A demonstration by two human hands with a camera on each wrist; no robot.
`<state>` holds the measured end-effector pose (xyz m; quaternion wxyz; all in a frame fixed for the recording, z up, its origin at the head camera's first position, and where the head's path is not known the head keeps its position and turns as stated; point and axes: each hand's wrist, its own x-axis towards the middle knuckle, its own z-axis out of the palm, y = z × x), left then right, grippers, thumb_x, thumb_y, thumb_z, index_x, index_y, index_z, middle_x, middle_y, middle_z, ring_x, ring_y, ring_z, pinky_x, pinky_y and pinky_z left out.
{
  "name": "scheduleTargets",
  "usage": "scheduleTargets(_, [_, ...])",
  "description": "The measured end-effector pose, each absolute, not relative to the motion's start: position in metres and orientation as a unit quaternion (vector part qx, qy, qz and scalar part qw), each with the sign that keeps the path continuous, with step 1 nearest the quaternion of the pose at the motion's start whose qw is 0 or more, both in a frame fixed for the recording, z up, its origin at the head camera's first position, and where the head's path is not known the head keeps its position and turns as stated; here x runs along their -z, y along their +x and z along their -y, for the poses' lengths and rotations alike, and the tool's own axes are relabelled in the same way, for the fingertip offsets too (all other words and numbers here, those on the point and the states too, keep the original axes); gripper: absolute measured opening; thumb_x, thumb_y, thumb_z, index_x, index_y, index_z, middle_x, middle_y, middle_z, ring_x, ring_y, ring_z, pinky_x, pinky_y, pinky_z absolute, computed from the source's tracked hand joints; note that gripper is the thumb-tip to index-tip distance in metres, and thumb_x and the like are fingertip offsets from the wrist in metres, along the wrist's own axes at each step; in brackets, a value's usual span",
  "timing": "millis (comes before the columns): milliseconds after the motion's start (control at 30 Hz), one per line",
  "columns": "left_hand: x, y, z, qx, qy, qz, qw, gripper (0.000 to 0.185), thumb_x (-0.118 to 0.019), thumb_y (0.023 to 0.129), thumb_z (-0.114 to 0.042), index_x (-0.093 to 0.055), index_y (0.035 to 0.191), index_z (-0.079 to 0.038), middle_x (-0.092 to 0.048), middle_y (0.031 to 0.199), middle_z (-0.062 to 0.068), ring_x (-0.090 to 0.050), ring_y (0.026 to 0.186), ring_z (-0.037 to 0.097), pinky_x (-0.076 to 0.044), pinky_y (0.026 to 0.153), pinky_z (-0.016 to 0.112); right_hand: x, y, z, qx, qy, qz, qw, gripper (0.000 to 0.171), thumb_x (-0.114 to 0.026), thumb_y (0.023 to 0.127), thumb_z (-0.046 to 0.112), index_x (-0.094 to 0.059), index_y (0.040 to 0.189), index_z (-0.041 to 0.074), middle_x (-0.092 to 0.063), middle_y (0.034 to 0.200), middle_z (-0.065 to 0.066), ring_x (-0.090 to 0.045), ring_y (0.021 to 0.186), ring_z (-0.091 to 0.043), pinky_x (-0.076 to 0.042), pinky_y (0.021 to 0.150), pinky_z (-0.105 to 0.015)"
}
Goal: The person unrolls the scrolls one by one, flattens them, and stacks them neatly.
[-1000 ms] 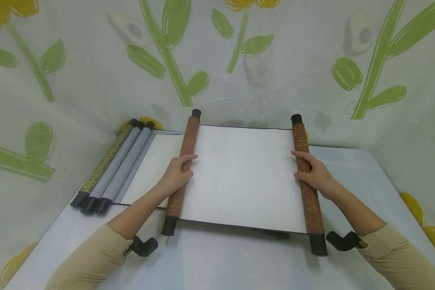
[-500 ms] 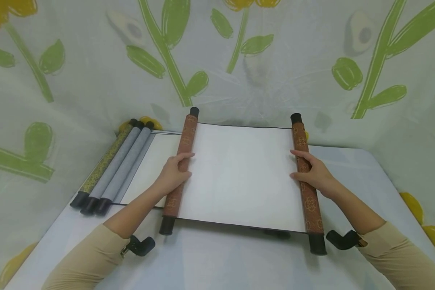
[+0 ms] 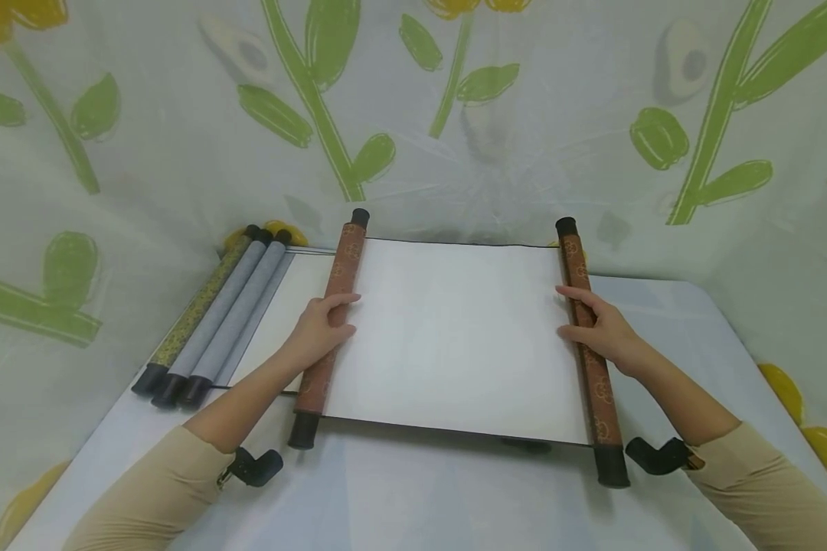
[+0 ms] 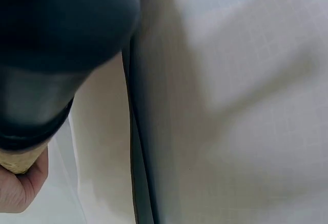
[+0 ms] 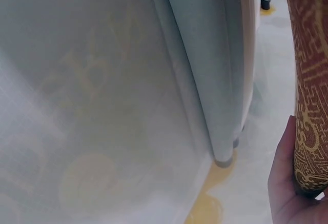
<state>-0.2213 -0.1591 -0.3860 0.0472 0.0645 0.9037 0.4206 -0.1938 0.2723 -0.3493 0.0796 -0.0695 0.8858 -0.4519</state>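
A hanging scroll (image 3: pixel 455 337) lies partly unrolled, a blank white sheet stretched between two reddish-brown brocade rolls with black end knobs. My left hand (image 3: pixel 317 329) grips the left roll (image 3: pixel 345 256) near its middle, thumb and forefinger over its inner side. On the opposite side my right hand (image 3: pixel 605 330) holds the right roll (image 3: pixel 603 398) the same way. A large black knob (image 4: pixel 56 24) fills the upper left of the left wrist view, with the left hand (image 4: pixel 20 188) below it. Gold-patterned brocade (image 5: pixel 312 60) rises above the right hand (image 5: pixel 287 188) in the right wrist view.
At the left lie several rolled scrolls, one green-gold (image 3: pixel 203 306) and others grey (image 3: pixel 241 314), beside another white sheet (image 3: pixel 286 306) partly under the held scroll. A pale cloth covers the table (image 3: pixel 413 497). A flower-printed curtain (image 3: pixel 524 176) hangs behind.
The left hand and its roll have moved left, and the right hand and roll have shifted slightly right. More white sheet now shows between the rolls.
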Motion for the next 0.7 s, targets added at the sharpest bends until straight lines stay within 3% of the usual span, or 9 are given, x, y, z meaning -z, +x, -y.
scheduleTargets(100, [0.387, -0.222, 0.16, -0.421, 0.062, -0.904, 0.046, 0.052, -0.063, 0.086, -0.01, -0.049, 0.137, -0.014, -0.038, 0.136, 0.024, -0.038, 0.127, 0.038, -0.033, 0.103, 0.057, 0.349, -0.193, -0.272, 0.448, -0.064, -0.889, 0.077, 0.077, -0.069, 0.085, 0.013, -0.025, 0.149, 0.007, -0.011, 0.155, -0.025, -0.005, 0.141, -0.046, -0.018, 0.103, -0.068])
scheduleTargets(267, [0.385, -0.223, 0.16, -0.414, 0.063, -0.907, 0.039, 0.053, -0.056, 0.085, -0.003, -0.049, 0.137, -0.014, -0.038, 0.136, 0.024, -0.04, 0.12, 0.036, -0.038, 0.097, 0.054, 0.348, -0.194, -0.272, 0.438, -0.062, -0.894, 0.072, 0.078, -0.07, 0.084, 0.013, -0.026, 0.149, 0.008, -0.011, 0.155, -0.025, -0.006, 0.14, -0.047, -0.019, 0.103, -0.069])
scheduleTargets(367, [0.383, -0.222, 0.161, -0.41, 0.063, -0.909, 0.039, 0.054, -0.051, 0.085, 0.0, -0.048, 0.137, -0.014, -0.037, 0.137, 0.024, -0.039, 0.119, 0.036, -0.038, 0.096, 0.054, 0.348, -0.194, -0.273, 0.438, -0.062, -0.894, 0.071, 0.077, -0.068, 0.085, 0.011, -0.026, 0.149, 0.008, -0.01, 0.155, -0.025, -0.005, 0.14, -0.047, -0.019, 0.102, -0.069])
scheduleTargets(567, [0.382, -0.222, 0.166, -0.401, 0.073, -0.912, 0.04, 0.051, -0.047, 0.088, -0.001, -0.046, 0.138, -0.011, -0.032, 0.142, 0.027, -0.031, 0.133, 0.041, -0.03, 0.104, 0.058, 0.348, -0.193, -0.277, 0.451, -0.079, -0.886, 0.072, 0.072, -0.062, 0.087, 0.003, -0.025, 0.149, 0.006, -0.011, 0.155, -0.024, -0.004, 0.141, -0.045, -0.02, 0.102, -0.068])
scheduleTargets(700, [0.384, -0.222, 0.172, -0.391, 0.068, -0.916, 0.053, 0.05, -0.043, 0.091, -0.004, -0.042, 0.141, -0.01, -0.03, 0.142, 0.029, -0.03, 0.132, 0.043, -0.032, 0.102, 0.059, 0.349, -0.191, -0.28, 0.457, -0.09, -0.881, 0.083, 0.068, -0.055, 0.089, -0.001, -0.023, 0.149, 0.005, -0.008, 0.155, -0.024, -0.002, 0.141, -0.045, -0.021, 0.101, -0.065])
